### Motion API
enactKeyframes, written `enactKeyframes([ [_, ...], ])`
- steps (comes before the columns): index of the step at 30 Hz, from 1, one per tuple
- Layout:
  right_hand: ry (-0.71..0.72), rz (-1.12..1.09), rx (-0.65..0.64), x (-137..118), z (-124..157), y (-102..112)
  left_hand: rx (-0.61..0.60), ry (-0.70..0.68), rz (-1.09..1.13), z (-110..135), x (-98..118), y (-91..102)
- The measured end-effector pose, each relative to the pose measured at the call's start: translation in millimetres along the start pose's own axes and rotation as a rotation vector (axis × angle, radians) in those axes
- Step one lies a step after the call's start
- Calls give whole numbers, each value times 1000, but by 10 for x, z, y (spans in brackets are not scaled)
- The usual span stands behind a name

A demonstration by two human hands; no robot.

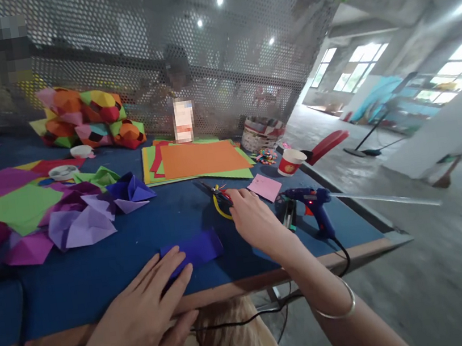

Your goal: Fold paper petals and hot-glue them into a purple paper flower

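My left hand [146, 305] lies with its fingers stretched over a folded dark blue paper [201, 250] near the table's front edge. To the right, my right hand [254, 215] has its fingers curled at the handles of scissors [215, 189] with dark blades and a partly yellow grip. The blades point to the far left, and my fingers hide part of the handles. A pink paper square [264, 187] lies just beyond that hand. Beside the wrist rests a blue hot glue gun [315, 198], a clear stick in its back.
Stacked coloured paper [207, 158] lies behind the scissors. Folded purple paper pieces [83, 221] and finished paper balls [90, 118] are at left. A paper cup [291, 161], small beads [266, 156] and a round container [262, 131] stand at right. A perforated metal screen [215, 60] closes the back.
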State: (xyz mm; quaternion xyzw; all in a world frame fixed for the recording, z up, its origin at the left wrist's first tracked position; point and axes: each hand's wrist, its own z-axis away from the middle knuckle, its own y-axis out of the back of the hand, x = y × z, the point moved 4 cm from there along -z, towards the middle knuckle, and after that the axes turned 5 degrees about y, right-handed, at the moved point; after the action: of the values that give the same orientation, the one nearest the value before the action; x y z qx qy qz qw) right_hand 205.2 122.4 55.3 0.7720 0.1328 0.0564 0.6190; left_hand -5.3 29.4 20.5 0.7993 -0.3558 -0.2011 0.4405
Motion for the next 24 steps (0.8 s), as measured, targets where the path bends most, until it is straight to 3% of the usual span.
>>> enactKeyframes([
  [4,-44,95,-65,30,-143,-95,22,15,-47,22,20,20],
  [7,-86,-30,-29,75,-160,-68,24,22,-41,23,24,26],
  [9,-87,-295,36,56,-120,-13,19,26,-30,29,18,15],
  [11,-79,-703,73,-34,-47,20,12,36,-13,38,8,-2],
  [14,-59,-1297,-15,-313,78,-33,13,41,-1,50,8,-19],
  [16,-51,-1493,-104,-516,142,-114,38,40,-12,51,20,-13],
  [19,-50,-1592,-191,-708,185,-250,95,60,-27,45,41,9],
  [24,26,-1505,-210,-758,198,-322,126,125,58,23,52,15],
])
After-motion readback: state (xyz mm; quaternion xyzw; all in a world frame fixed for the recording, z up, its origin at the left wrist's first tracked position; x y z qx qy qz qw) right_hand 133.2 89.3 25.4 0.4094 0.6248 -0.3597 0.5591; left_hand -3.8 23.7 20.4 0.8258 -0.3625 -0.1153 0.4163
